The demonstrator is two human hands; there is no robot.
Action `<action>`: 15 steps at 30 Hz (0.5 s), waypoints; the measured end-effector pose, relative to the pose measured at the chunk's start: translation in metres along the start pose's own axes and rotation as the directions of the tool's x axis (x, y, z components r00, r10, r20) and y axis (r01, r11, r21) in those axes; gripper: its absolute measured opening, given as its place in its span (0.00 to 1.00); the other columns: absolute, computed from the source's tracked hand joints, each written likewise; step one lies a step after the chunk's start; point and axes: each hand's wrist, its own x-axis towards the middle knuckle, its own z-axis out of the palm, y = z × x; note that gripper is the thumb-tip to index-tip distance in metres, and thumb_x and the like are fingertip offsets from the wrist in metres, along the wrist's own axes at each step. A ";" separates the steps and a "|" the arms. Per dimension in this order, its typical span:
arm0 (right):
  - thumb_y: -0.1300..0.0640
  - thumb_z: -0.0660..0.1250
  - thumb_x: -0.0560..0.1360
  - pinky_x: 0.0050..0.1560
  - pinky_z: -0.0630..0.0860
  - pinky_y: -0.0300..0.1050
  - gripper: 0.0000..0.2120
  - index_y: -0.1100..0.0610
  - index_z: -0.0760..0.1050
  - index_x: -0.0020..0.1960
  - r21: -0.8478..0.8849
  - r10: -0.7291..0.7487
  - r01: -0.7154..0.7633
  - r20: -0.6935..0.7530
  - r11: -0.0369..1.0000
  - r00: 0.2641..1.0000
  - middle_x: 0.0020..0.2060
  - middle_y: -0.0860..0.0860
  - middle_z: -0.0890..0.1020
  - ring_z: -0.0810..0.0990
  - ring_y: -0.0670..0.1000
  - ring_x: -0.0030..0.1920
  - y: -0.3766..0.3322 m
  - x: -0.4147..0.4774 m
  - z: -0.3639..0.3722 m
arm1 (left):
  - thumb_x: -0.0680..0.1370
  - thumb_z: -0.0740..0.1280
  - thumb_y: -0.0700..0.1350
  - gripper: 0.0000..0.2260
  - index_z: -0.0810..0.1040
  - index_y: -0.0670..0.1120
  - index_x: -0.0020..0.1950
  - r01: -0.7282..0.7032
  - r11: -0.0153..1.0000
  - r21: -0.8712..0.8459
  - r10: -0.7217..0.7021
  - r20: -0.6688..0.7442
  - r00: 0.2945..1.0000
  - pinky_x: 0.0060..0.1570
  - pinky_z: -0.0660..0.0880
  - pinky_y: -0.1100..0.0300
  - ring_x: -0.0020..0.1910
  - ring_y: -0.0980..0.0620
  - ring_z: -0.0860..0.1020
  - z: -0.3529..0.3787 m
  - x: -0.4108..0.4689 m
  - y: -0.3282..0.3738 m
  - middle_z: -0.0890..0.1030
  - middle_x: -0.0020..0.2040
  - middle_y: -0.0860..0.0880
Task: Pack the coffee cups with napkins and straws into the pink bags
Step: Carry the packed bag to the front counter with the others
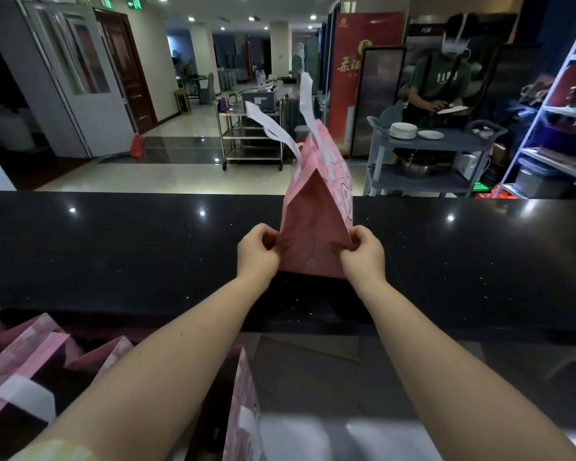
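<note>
– several pink bags (27, 357) stand open at the near left, below the edge of the black counter (113, 254). one more bag (243, 410) stands near the middle, just beside the left forearm.
– and farther off on that side?
– a metal trolley (250, 134) on the shiny floor beyond the counter, left of middle.
– the hands, then.
– the left hand (258, 251) pinches the left bottom corner of the held bag (316, 207), fingers curled on the fold. that bag is over the middle of the counter, tipped so its base faces the camera; i cannot tell if it touches the top. its white handles (273, 128) point up and away.
– and the other hand?
– the right hand (363, 254) pinches the right bottom corner the same way.
– farther right?
– a grey cart (446, 141) past the counter carries a stack of white plates (403, 130). a person in a green shirt (443, 81) stands behind it, and a shelf rack (552, 128) fills the far right edge.
</note>
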 end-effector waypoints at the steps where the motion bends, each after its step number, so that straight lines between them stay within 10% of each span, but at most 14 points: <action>1: 0.64 0.68 0.71 0.33 0.73 0.36 0.10 0.50 0.75 0.38 0.002 -0.007 0.007 -0.011 1.000 1.000 0.36 0.47 0.80 0.78 0.47 0.36 -0.001 -0.002 -0.002 | 0.72 0.74 0.40 0.09 0.77 0.52 0.38 -0.007 1.000 0.005 0.007 -0.003 1.000 0.34 0.74 0.70 0.34 0.63 0.78 -0.003 -0.002 0.002 0.81 0.35 0.56; 15: 0.68 0.65 0.73 0.34 0.68 0.33 0.12 0.52 0.73 0.39 -0.113 0.030 -0.033 -0.030 0.993 0.999 0.37 0.44 0.78 0.76 0.44 0.38 0.004 -0.055 -0.022 | 0.70 0.78 0.47 0.10 0.80 0.52 0.47 0.106 0.972 0.211 -0.134 0.124 0.983 0.41 0.78 0.62 0.41 0.54 0.81 -0.036 -0.042 0.006 0.82 0.40 0.52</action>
